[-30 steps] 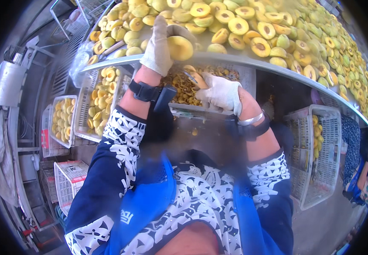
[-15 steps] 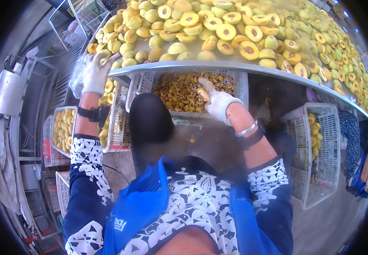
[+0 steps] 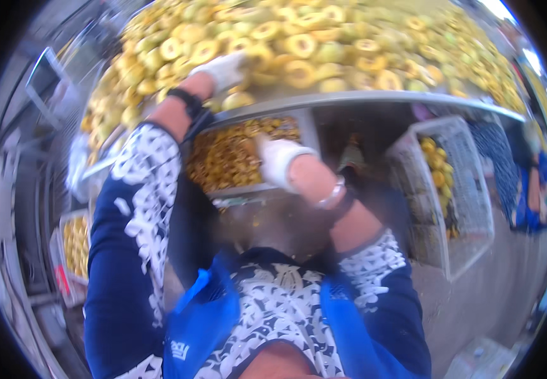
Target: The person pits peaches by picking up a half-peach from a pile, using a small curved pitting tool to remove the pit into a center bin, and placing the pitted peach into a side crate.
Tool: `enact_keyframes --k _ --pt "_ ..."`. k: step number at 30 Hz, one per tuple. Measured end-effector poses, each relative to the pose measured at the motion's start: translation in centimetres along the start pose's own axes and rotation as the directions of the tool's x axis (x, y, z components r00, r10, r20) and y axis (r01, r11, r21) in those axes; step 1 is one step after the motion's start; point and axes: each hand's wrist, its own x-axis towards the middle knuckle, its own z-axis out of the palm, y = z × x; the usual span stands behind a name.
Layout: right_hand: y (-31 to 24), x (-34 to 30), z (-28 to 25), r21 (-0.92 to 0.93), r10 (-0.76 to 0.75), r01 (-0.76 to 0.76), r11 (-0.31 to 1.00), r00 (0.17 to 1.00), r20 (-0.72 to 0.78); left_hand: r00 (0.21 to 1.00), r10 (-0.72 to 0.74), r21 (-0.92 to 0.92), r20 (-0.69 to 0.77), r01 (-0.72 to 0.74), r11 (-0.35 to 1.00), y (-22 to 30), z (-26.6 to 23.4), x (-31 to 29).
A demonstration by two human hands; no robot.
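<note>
My left hand (image 3: 223, 71), in a white glove, reaches onto the heap of halved yellow peaches (image 3: 302, 44) on the metal table. Its fingers are smeared by motion among the fruit near the front edge. Below that edge, my right hand (image 3: 280, 163), also gloved in white, is closed above a pale crate (image 3: 310, 129). A small orange-tan thing shows at its fingers, too blurred to name. Brown and yellow peach pits and scraps (image 3: 223, 155) fill the crate. Many halves on the table show a brown hollow or pit.
A raised metal rim (image 3: 349, 98) runs along the table front. On the right a white plastic crate (image 3: 469, 208) holds yellow fruit, and another person's arm (image 3: 534, 189) shows beyond it. At left stand a smaller fruit crate (image 3: 76, 246) and a clear plastic bag (image 3: 79, 165).
My left hand has moved right from the table's left corner onto the peaches. My right hand stays over the pit crate. The whole view has shifted and blurred.
</note>
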Motion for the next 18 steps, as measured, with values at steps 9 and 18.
enact_keyframes --k 9,18 --pt "0.2 -0.6 1.6 0.053 -0.059 0.074 0.996 0.966 -0.251 0.999 0.034 0.158 0.026 -0.038 0.987 -6.4 1.6 1.0" --pt "-1.0 -3.5 -3.1 0.171 0.139 -0.121 0.978 0.985 -0.098 0.998 -0.060 -0.006 0.005 0.060 0.998 -7.3 0.9 0.9"
